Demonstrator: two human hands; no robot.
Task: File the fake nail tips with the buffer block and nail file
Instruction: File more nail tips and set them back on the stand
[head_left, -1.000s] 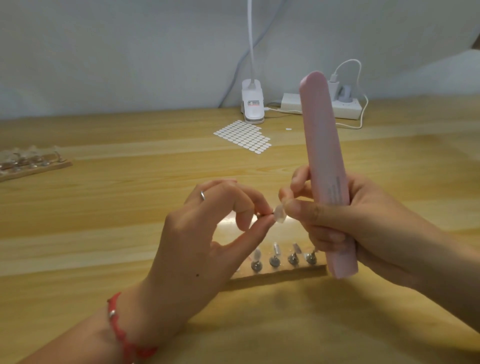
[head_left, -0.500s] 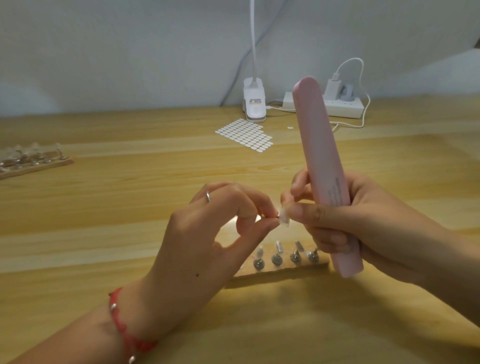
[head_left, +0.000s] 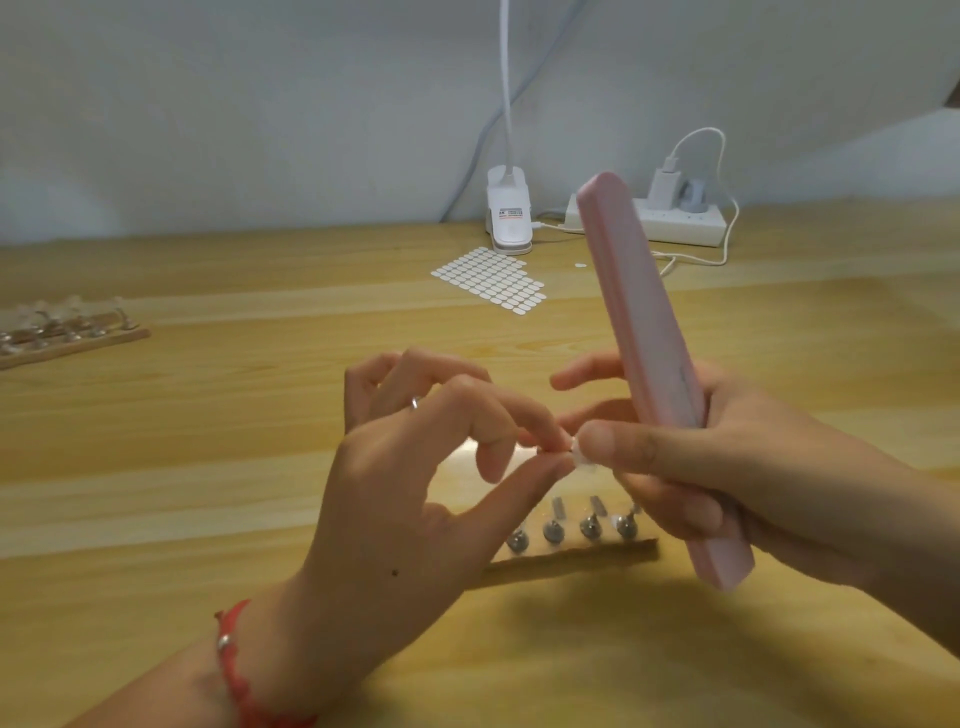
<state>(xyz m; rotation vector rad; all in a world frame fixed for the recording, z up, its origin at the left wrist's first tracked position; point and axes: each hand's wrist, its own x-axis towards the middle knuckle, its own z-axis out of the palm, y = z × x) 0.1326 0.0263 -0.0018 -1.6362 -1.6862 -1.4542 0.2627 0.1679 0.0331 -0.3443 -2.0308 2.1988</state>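
Observation:
My right hand (head_left: 727, 467) grips a long pink buffer block (head_left: 649, 353), held nearly upright and tilted left at its top. Its thumb and a finger also pinch a small clear nail tip (head_left: 577, 453). My left hand (head_left: 415, 483) meets it from the left, thumb and forefinger pinching the other side of the same tip. Below both hands a wooden holder strip (head_left: 587, 552) lies on the table, with several metal pegs (head_left: 553, 530) standing on it; my left hand hides its left part.
A second wooden strip with clear tips (head_left: 62, 327) lies at the far left. A sheet of white adhesive tabs (head_left: 493, 280), a white clip lamp base (head_left: 509, 218) and a power strip with chargers (head_left: 675, 218) sit at the back of the wooden table (head_left: 208, 441).
The buffer block's top has tilted further left. Both hands stay together on the nail tip, shifted slightly right and down in view.

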